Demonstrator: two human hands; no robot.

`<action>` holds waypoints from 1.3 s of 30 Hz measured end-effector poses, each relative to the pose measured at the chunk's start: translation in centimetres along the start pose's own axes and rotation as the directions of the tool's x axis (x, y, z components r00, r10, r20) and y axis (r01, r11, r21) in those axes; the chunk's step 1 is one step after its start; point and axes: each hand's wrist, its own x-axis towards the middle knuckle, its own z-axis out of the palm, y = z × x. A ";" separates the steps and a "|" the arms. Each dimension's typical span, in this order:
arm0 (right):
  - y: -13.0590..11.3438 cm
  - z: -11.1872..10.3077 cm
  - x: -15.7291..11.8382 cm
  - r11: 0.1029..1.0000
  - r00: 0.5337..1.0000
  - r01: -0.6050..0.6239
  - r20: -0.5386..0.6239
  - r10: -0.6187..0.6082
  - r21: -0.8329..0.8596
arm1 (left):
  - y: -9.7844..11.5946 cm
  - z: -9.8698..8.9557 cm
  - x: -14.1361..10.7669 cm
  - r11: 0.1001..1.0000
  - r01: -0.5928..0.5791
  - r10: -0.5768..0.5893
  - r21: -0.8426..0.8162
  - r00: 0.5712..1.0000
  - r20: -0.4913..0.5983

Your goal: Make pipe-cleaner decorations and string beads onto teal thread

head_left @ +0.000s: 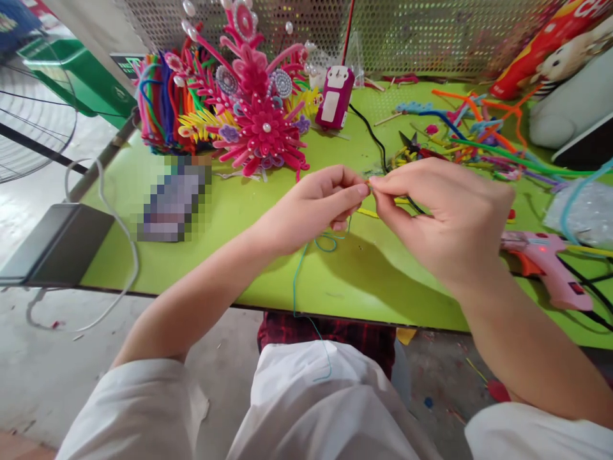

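My left hand [330,198] and my right hand [440,211] meet fingertip to fingertip above the green table [230,262]. Each pinches at a tiny item between them, too small to make out. A thin teal thread [295,281] loops on the table under my left hand, runs over the front edge and ends on the white shirt. Behind my left hand stands a pink flower decoration [265,128] with pearls. A yellow stem [368,213] lies beneath the fingertips.
A pink glue gun [550,262] lies at the right, near a clear plastic bag [584,211]. Coloured stems [502,137] and pliers [409,142] are behind my right hand. A grey box [62,243] and cable occupy the left edge; a purple device [335,96] stands behind.
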 end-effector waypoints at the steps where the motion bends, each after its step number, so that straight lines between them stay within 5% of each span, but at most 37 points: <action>1: -0.1 0.0 0.0 0.999 0.999 -0.038 -0.002 0.038 0.026 | 0.0 0.0 0.0 0.999 -0.039 0.039 0.033 0.999 -0.021; 6: -1.0 -0.1 0.2 0.945 0.986 -0.150 -0.026 0.164 0.290 | 0.3 0.3 -0.4 0.954 -0.218 0.244 0.208 0.963 -0.110; 10: -2.1 -0.5 0.5 0.701 0.910 -0.368 0.081 0.407 0.612 | 0.9 0.5 -1.1 0.918 -0.306 0.348 0.254 0.927 -0.140; 15: -2.2 -0.4 0.6 0.536 0.897 -0.360 0.126 0.424 0.763 | 1.3 0.7 -1.8 0.901 -0.352 0.397 0.253 0.904 -0.158; 24: -2.6 -0.3 0.4 0.594 0.894 -0.370 0.100 0.437 0.714 | 1.4 0.5 -2.0 0.884 -0.375 0.423 0.278 0.896 -0.136; 39: -2.5 -0.8 0.2 0.564 0.878 -0.430 0.182 0.443 0.705 | 1.4 0.3 -2.1 0.887 -0.349 0.404 0.303 0.904 -0.140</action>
